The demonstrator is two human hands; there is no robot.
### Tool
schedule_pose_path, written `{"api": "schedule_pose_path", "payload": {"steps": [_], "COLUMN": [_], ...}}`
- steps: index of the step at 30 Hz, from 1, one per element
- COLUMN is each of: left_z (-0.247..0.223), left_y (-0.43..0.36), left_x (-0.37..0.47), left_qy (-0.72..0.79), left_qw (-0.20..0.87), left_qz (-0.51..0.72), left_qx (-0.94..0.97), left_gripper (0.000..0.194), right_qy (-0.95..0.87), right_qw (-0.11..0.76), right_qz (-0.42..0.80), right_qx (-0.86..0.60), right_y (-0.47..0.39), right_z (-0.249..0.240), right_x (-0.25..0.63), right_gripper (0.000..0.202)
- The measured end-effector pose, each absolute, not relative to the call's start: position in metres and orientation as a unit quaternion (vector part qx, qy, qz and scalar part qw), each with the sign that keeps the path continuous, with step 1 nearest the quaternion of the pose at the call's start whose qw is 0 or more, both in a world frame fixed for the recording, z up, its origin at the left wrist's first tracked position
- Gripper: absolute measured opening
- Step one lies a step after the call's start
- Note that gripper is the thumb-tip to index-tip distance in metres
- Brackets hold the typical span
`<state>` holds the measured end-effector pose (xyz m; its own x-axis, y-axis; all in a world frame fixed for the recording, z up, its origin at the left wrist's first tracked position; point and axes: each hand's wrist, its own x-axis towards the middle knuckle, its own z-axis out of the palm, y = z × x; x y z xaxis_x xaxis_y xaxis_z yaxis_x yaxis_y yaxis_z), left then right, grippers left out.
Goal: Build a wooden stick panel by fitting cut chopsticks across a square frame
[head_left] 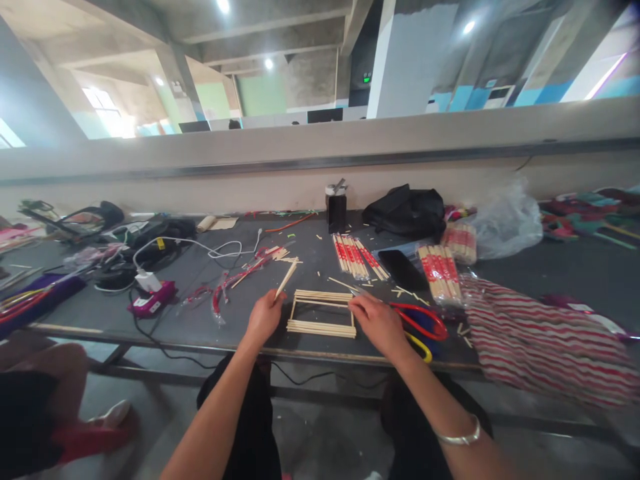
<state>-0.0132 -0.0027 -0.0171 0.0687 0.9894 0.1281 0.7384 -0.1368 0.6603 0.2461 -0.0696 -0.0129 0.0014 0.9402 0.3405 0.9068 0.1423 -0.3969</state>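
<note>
My left hand [265, 319] is closed around a few pale chopsticks [287, 279], which point up and to the right. In front of me lies a rectangular frame of chopsticks [321, 327], with several laid side by side along its near and far edges. My right hand [376, 321] is closed in a pinch at the frame's far right corner. A thin wooden stick [342, 285] reaches toward its fingertips; whether they hold it or the frame is hidden. Scissors with red and yellow handles [425, 321] lie beside my right hand.
Red-wrapped chopstick packs [354, 257], a black phone [400, 268] and a striped cloth [540, 340] are to the right. A black bag [405, 208] and dark container [337, 212] stand behind. Leftward are a purple power strip [154, 300] and cables. Another person's leg [60, 380] shows lower left.
</note>
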Motion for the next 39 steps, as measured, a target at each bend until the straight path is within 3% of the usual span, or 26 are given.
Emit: {"api": "schedule_pose_path", "payload": {"steps": [19, 28, 39], "left_z": [-0.005, -0.009, -0.02], "left_y": [-0.017, -0.017, -0.013], "left_x": [0.0, 0.0, 0.002], "left_qy": [0.641, 0.632, 0.589], "left_qw": [0.176, 0.175, 0.193], "left_qz": [0.168, 0.2, 0.276], "left_qx": [0.728, 0.728, 0.735], "left_gripper": [0.031, 0.031, 0.028], "right_qy": [-0.686, -0.686, -0.706], "right_qw": [0.251, 0.205, 0.161], "right_qz": [0.019, -0.082, -0.077], "right_qx": [-0.682, -0.694, -0.685], "right_y": [-0.068, -0.076, -0.079], "right_z": [-0.014, -0.006, -0.004], "right_x": [0.24, 0.249, 0.244], "right_gripper": [0.015, 0.021, 0.024]}}
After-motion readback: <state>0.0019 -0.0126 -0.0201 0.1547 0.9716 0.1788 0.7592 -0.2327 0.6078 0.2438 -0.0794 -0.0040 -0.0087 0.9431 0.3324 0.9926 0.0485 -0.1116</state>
